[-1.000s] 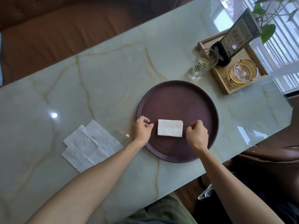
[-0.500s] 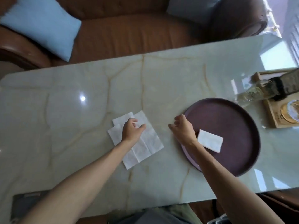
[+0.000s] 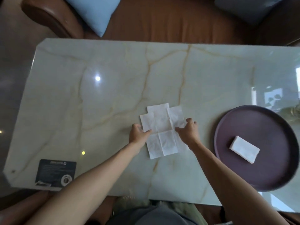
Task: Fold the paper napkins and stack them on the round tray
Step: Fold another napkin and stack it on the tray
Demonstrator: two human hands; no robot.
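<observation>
Unfolded white paper napkins (image 3: 162,125) lie overlapped on the marble table, near the middle. My left hand (image 3: 138,133) pinches the left edge of the top napkin. My right hand (image 3: 188,129) grips its right edge, where the paper is slightly crumpled. To the right sits the round dark purple tray (image 3: 263,120) with one folded white napkin (image 3: 244,148) lying on it, apart from both hands.
The pale marble table (image 3: 105,95) reaches a brown sofa with blue cushions (image 3: 95,12) at the back. A dark printed card (image 3: 56,172) lies at the front left corner. The tray overhangs toward the table's right side.
My right hand left the tray and came over to the loose napkins. Both hands now hold the top napkin's edges. The view has swung left, so the tray sits further right.
</observation>
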